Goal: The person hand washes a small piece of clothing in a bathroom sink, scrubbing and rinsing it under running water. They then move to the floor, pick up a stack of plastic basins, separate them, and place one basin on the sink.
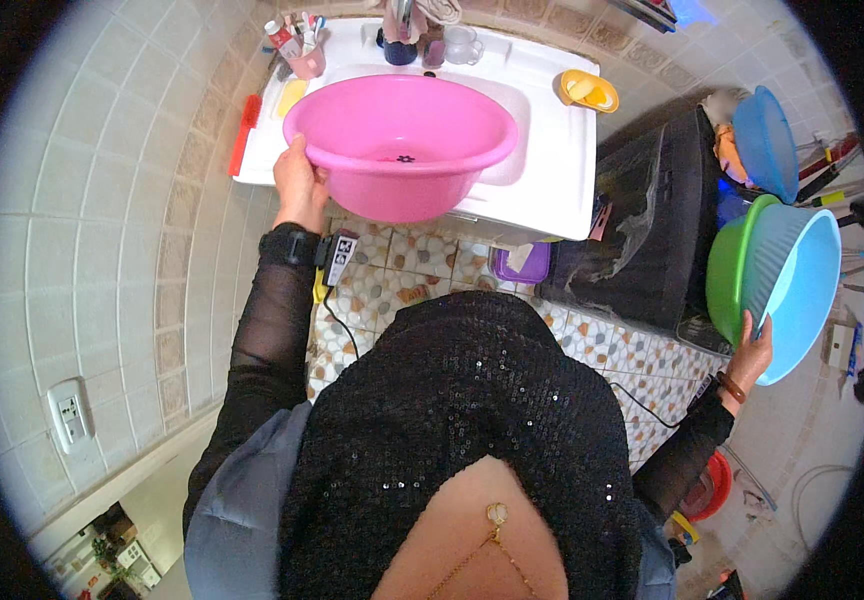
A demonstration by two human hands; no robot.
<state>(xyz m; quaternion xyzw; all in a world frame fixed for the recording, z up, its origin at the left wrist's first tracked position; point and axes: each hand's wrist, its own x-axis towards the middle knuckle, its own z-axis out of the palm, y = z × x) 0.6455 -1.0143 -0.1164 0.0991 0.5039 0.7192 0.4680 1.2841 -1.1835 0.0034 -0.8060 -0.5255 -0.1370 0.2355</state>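
Observation:
A large pink basin [402, 190] sits over the white sink [560, 170], its near side overhanging the front edge. A small dark flower-like mark shows on its inner floor. My left hand [301, 188] is closed around the basin's left rim. Out to the right, my right hand [752, 355] is closed on the lower rim of a light blue basin [804, 275], which stands tilted on its side. Pressed against that one is a green basin [726, 262]; whether my fingers also touch it, I cannot tell.
On the sink top are a pink cup [306, 64] of brushes and tubes, a red-handled brush [244, 135] and a yellow soap dish [589, 91]. A dark covered machine [642, 215] stands right of the sink, with another blue basin [765, 140] behind. A purple container [522, 264] is on the floor.

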